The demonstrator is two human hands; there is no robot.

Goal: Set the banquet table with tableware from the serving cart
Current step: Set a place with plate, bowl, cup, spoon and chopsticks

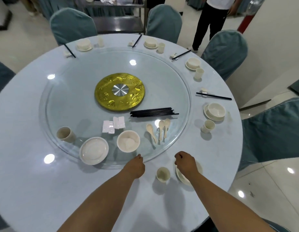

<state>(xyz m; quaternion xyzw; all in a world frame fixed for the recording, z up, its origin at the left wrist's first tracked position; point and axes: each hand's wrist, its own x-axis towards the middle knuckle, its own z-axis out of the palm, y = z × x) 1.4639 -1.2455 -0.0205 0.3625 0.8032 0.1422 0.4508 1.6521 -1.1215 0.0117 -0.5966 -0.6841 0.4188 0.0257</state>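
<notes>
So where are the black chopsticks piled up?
The chopstick bundle lies on the glass turntable, right of center, between the gold disc and the spoons.

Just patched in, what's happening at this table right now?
A person is laying place settings around a round table. The right hand is over a plate at the near edge, beside a cup; the left hand rests by the glass turntable. Spare chopsticks, spoons, a bowl and rests wait on it.
</notes>
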